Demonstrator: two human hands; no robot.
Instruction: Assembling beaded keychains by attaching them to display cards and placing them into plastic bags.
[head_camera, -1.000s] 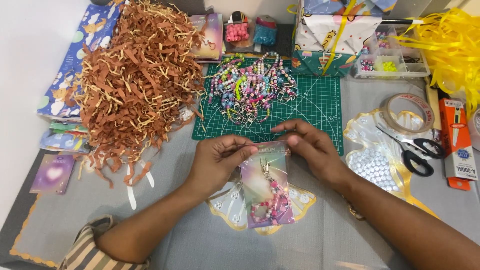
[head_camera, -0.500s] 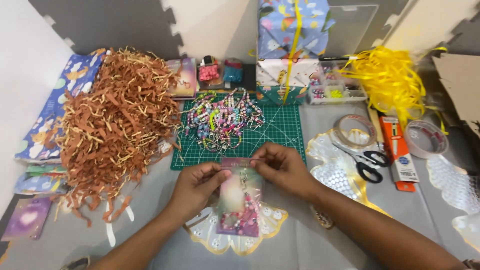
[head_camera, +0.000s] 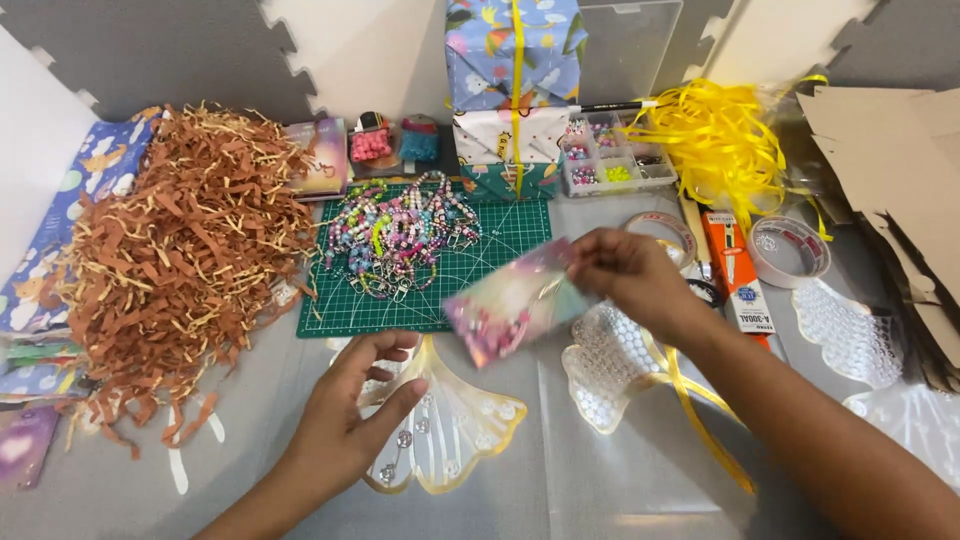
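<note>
Pouch (head_camera: 515, 305): right hand (head_camera: 630, 280) pinches its edge above mat (head_camera: 500, 235); left hand (head_camera: 345, 420), fingers spread, empty, rests on tray (head_camera: 470, 425); keep pouch level.

iridescent pink-and-green plastic pouch (head_camera: 510, 312), dark green grid-lined cutting mat (head_camera: 500, 245), rust-brown shredded paper heap (head_camera: 180, 270), bright yellow ribbon bundle (head_camera: 720, 135), clear gold-edged leaf-shaped tray (head_camera: 460, 420)
</note>
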